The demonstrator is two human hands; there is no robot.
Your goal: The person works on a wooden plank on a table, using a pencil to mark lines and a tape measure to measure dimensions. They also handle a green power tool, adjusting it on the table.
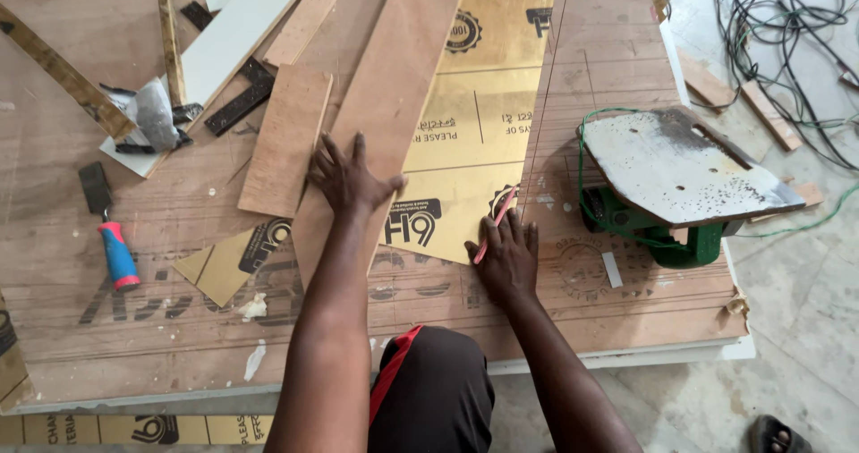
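My left hand point(351, 178) presses flat, fingers spread, on a long narrow plywood strip point(391, 86) that runs up and away across the work board. Beside it my right hand point(506, 254) holds a red pencil point(494, 223), its tip at the near edge of a gold laminate sheet point(488, 104) lying to the right of the strip. Both hands rest on a large brown plywood board point(626, 59).
An upturned green circular saw point(680, 180) with a metal base plate sits at the right. A shorter plywood piece point(286, 140), a white board point(240, 25), a black square point(237, 104) and a blue-red handled chisel point(116, 252) lie at left. Cables point(787, 42) cover the floor at right.
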